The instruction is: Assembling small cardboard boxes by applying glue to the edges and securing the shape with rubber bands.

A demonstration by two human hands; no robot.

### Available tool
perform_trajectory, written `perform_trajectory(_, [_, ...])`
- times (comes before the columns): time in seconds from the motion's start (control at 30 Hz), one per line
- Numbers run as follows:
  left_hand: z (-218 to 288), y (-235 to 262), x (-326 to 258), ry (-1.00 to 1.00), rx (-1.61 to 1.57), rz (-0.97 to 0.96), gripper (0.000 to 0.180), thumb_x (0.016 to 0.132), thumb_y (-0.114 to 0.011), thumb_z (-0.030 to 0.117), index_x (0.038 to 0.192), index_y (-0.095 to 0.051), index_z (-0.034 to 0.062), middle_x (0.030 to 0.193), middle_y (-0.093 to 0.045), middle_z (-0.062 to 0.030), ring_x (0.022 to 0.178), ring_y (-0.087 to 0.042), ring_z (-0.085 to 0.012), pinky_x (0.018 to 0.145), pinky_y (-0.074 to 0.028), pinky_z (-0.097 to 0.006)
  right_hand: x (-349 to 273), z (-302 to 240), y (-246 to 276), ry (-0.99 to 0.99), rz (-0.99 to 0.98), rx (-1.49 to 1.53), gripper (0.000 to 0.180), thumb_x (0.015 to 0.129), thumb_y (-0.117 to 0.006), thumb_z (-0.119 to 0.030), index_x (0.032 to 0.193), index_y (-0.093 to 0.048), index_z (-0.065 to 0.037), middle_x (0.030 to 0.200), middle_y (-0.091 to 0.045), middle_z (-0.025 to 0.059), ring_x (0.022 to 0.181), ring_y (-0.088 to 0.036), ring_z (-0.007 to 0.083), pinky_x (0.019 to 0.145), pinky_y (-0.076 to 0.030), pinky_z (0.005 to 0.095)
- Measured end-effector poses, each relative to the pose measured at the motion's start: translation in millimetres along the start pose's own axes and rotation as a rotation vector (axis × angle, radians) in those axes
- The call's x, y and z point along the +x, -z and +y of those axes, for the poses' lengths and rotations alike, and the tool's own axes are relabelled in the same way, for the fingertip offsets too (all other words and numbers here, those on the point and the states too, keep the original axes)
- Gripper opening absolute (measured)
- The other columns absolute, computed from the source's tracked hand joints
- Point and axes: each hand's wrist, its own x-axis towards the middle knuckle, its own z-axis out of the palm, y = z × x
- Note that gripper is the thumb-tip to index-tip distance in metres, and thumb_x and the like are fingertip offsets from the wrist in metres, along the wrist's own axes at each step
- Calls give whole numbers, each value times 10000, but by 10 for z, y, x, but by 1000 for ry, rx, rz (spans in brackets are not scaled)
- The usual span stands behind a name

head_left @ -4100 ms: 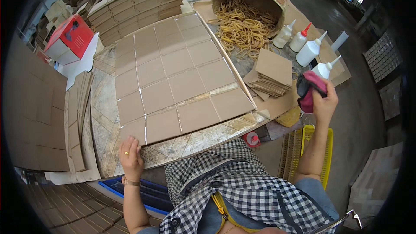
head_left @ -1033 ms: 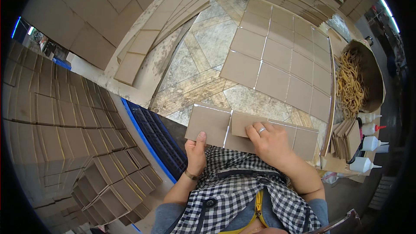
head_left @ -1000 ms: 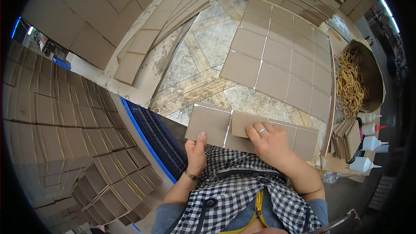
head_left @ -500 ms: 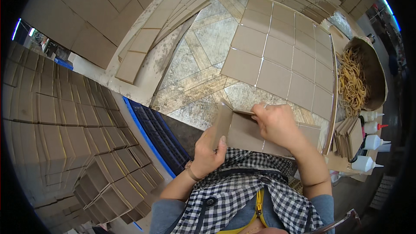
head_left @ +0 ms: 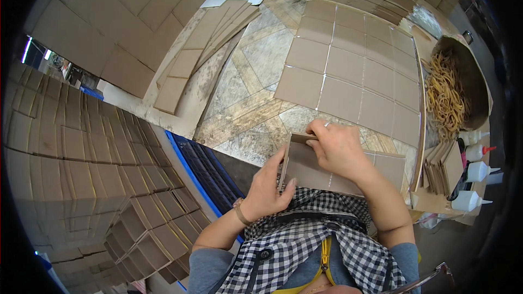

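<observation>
A creased brown cardboard strip (head_left: 354, 177) lies before me at the near table edge, its left end panel standing upright. My left hand (head_left: 266, 191) grips that raised panel from outside, fingers along it and the thumb near its lower corner. With thumb and fingertips, my right hand (head_left: 340, 149) pinches a small cardboard flap (head_left: 303, 138) at the far side of the upright panel, their edges meeting at a corner. Whether the flap is separate from the strip I cannot tell. Beyond lies a large creased cardboard sheet (head_left: 343, 68) with pale lines along its folds.
Loose cardboard strips (head_left: 190, 57) lie at the far left. Folded cardboard partitions (head_left: 98, 174) are stacked high on the left, beside a blue crate (head_left: 204, 166). At right are a bin of rubber bands (head_left: 447, 95), small cardboard pieces (head_left: 441, 166) and white squeeze bottles (head_left: 468, 200).
The end panel has swung more upright, with my left hand following it. My right hand has shifted slightly left, bringing the flap to the panel's far edge.
</observation>
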Motion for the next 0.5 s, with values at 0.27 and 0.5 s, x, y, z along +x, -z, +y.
perform_trajectory(0.27, [424, 434, 453, -21, 420, -404, 964, 732, -686, 382, 1416, -170, -59, 1147, -554, -256, 1115, -513, -362, 1016, -281, -522, -52, 210, -78, 67, 228, 604, 602, 808, -574, -562, 1060, -473, -25, 969, -562, 147, 933, -571, 306, 810, -441, 381])
perform_trajectory(0.5, [468, 320, 572, -144, 751, -394, 887, 687, -707, 253, 1419, -265, 16, 952, -610, -164, 1015, -532, -348, 1000, -288, -531, -877, 376, 60, -237, 931, 950, 585, 913, -471, -508, 1133, -470, 34, 1077, -548, 147, 1041, -536, 216, 963, -368, 357])
